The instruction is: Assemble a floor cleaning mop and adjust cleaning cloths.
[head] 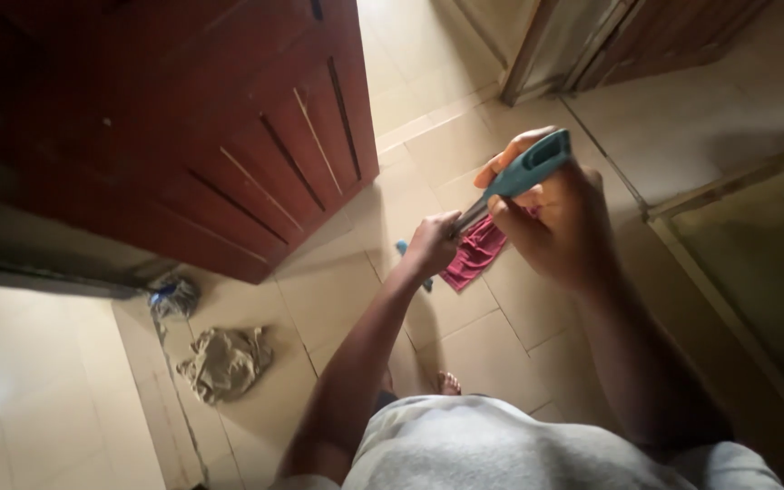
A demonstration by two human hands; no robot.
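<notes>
Two hands: both wrapped around one mop handle (526, 171), fingers clamped
Right hand (551, 222): grips the teal top end, near the camera
Left hand (433, 243): holds the grey shaft just below, close to the right hand
Mop head (475, 251): red cloth, lying on the tile floor (319, 299) just past the corner of the brown wooden door (229, 136)
Good form: probably keep the hands spaced on the shaft and the cloth flat on the tiles
Nearby: crumpled beige rag (226, 361) by the floor's lower left edge
</notes>
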